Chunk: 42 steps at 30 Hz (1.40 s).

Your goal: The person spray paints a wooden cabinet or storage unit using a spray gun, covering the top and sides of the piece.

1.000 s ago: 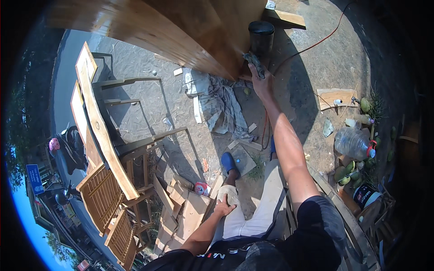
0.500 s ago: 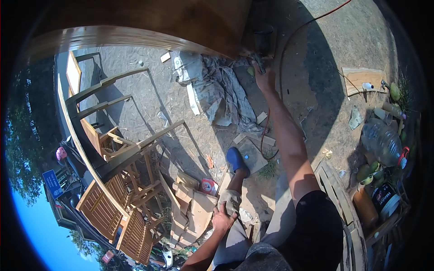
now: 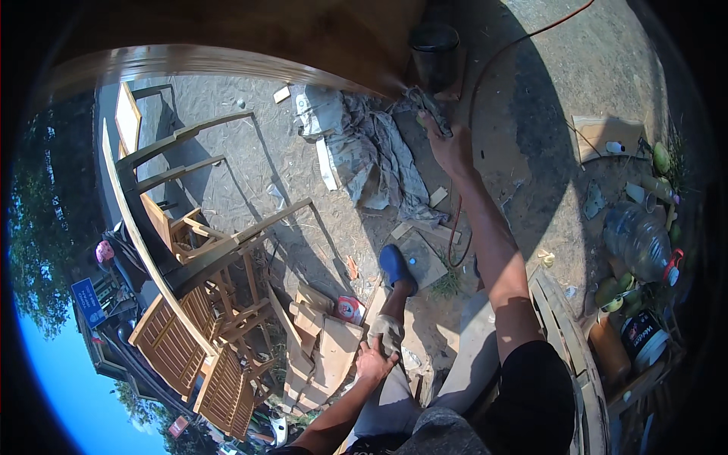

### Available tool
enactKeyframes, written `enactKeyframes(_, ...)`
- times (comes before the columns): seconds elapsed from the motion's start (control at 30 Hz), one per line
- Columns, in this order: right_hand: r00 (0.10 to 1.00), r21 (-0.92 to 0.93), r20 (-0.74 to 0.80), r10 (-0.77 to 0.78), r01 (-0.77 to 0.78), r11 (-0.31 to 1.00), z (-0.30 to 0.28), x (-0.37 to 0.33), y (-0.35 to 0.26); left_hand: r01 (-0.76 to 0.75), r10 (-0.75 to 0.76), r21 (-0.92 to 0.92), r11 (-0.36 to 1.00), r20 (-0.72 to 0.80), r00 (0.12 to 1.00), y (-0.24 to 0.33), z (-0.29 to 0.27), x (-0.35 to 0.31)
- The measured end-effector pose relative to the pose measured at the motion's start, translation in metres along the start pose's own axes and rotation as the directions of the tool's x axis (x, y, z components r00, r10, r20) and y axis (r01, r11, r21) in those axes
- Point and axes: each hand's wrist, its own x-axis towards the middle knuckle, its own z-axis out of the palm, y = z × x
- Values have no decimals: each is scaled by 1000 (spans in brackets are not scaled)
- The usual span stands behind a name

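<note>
My right hand (image 3: 450,149) is closed round a spray gun (image 3: 422,100), held up beside a large varnished brown wooden panel (image 3: 250,61). A pale mist shows between the gun's nozzle and the panel's lower edge. My left hand (image 3: 374,362) lies on my bent left leg, its fingers spread over the rolled grey trouser cuff (image 3: 387,332). A blue clog (image 3: 394,269) is on my left foot. A thin red hose (image 3: 472,114) runs along the ground behind the right hand; where it joins the gun cannot be made out.
A dark bucket (image 3: 434,57) stands beyond the gun. Crumpled, stained cloth (image 3: 364,152) covers ground ahead. Wooden chairs (image 3: 174,341) and an upturned frame (image 3: 220,250) stand left. Wood offcuts (image 3: 326,356) lie near my foot; a big clear bottle (image 3: 637,239) and green fruits lie right.
My right hand with the spray gun has moved slightly nearer to me, uncovering more of the bucket. Mist at the nozzle shows more plainly. My left hand stays on the leg.
</note>
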Motion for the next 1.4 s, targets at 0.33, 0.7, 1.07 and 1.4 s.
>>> enactKeyframes(0.33,996,115,51,-80,73,991,-88,-24,-231,-72,76,-34,997,123,989,-29,-4,15)
enactKeyframes(0.7,918,235,-18,-396,389,891,-146,-39,-495,-503,403,-295,812,-340,850,-29,-100,-13)
enactKeyframes(1.07,872,98,103,-478,469,878,-191,-78,-670,-357,231,-405,842,-326,917,-172,-117,-35)
enactKeyframes(1.4,837,104,11,-547,543,833,-225,73,-706,-85,-90,-552,829,-283,955,-145,-111,-64)
